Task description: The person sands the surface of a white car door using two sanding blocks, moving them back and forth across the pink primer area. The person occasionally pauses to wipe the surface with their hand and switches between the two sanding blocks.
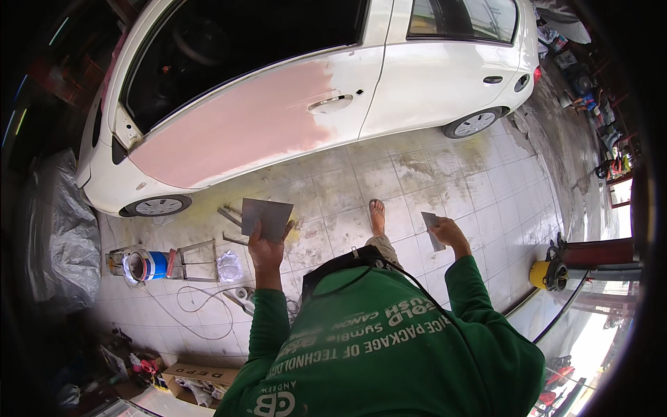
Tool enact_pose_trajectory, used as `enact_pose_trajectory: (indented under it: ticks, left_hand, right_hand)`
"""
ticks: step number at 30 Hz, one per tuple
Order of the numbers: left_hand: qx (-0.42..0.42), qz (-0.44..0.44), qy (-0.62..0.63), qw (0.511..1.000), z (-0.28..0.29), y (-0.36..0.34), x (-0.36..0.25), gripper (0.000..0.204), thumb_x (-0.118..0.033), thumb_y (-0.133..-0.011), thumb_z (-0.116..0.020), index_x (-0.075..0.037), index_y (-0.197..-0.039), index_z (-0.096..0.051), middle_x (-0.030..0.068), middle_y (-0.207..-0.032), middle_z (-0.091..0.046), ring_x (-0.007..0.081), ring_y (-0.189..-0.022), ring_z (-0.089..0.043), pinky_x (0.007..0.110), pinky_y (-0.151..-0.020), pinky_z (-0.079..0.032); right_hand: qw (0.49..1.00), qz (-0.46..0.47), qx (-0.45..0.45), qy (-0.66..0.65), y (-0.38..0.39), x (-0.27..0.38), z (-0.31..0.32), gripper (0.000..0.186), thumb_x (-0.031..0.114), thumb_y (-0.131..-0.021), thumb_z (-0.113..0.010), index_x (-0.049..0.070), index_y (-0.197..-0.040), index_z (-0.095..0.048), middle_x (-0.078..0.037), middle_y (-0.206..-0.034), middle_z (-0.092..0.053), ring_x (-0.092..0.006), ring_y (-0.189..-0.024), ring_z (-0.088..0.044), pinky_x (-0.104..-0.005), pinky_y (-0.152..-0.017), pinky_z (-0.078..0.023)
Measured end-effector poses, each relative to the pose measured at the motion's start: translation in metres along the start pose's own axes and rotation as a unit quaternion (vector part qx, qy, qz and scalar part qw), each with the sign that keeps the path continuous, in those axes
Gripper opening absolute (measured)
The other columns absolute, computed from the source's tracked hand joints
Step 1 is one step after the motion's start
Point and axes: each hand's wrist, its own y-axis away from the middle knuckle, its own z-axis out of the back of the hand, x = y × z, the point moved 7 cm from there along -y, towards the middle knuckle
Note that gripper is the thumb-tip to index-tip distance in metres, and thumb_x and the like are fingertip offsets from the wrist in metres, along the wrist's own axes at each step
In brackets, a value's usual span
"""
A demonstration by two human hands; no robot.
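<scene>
My left hand (265, 250) is closed on a flat, square dark-grey plate (267, 217), thumb against its face and fingers behind it. Out to the right, my right hand (451, 235) grips a thin grey flat spreader (433, 233) by its upper side; its exact kind is hard to make out. Both hands are apart from the white car (417, 94), which stands ahead. A broad patch of pink filler (236, 128) covers much of its front door, reaching near the door handle (331, 104).
A blue paint can (158, 265) stands on a low metal stand at the left, beside crumpled plastic (229, 266). A hose (208, 337) loops over the tiles. Grey sheeting (66, 236) hangs far left. A yellow-and-black vacuum (549, 275) stands right; a cardboard box (198, 381) lies lower left.
</scene>
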Motion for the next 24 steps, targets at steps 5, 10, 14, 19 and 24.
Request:
enact_pose_trajectory:
  ticks: [5,10,14,19,24]
  left_hand:
    - [0.03,0.041,-0.073,0.996,-0.112,-0.113,0.067,0.044,-0.03,-0.105,-0.052,-0.007,-0.142,-0.048,0.0125,-0.14,-0.057,0.0359,-0.129,-0.056,0.063,-0.108,-0.043]
    - [0.124,-0.205,-0.83,0.504,-0.244,-0.182,0.149,0.041,-0.012,-0.087,-0.066,-0.01,-0.128,-0.067,0.011,-0.139,-0.059,0.0332,-0.129,-0.054,0.054,-0.103,-0.046]
    - [0.153,-0.407,-0.862,0.261,-0.352,-0.231,0.179,0.035,-0.013,-0.081,-0.066,-0.008,-0.115,-0.062,0.0068,-0.131,-0.056,0.0242,-0.124,-0.049,0.044,-0.086,-0.043]
    - [0.126,-0.455,-0.856,0.211,-0.428,-0.301,0.177,0.039,-0.011,-0.084,-0.065,-0.009,-0.123,-0.062,0.0076,-0.137,-0.052,0.0274,-0.134,-0.044,0.045,-0.092,-0.044]
    - [0.122,-0.451,-0.858,0.214,-0.407,-0.322,0.163,0.039,-0.01,-0.083,-0.065,-0.013,-0.122,-0.062,0.0052,-0.135,-0.051,0.0264,-0.136,-0.041,0.042,-0.087,-0.048]
  right_hand:
    - [0.919,-0.241,0.129,-0.284,-0.047,-0.171,-0.083,0.03,0.022,-0.091,-0.069,0.005,-0.116,-0.07,-0.013,-0.097,-0.074,-0.0288,-0.089,-0.072,-0.0486,-0.069,-0.059]
    - [0.883,-0.275,0.197,-0.327,-0.077,-0.258,-0.079,0.031,0.019,-0.092,-0.068,0.008,-0.12,-0.065,-0.01,-0.103,-0.071,-0.0309,-0.089,-0.07,-0.0549,-0.074,-0.057]
    - [0.879,-0.289,0.178,-0.336,-0.132,-0.276,-0.012,0.028,0.02,-0.092,-0.068,0.009,-0.118,-0.065,-0.008,-0.099,-0.071,-0.0284,-0.084,-0.069,-0.0531,-0.071,-0.055]
    - [0.888,-0.26,0.085,-0.37,-0.209,-0.242,0.081,0.029,0.02,-0.092,-0.067,0.006,-0.117,-0.065,-0.01,-0.099,-0.071,-0.0263,-0.084,-0.069,-0.0468,-0.069,-0.056]
    - [0.897,-0.183,0.079,-0.394,-0.245,-0.223,0.108,0.031,0.017,-0.091,-0.067,0.0,-0.117,-0.065,-0.01,-0.101,-0.071,-0.0252,-0.084,-0.07,-0.0426,-0.071,-0.058]
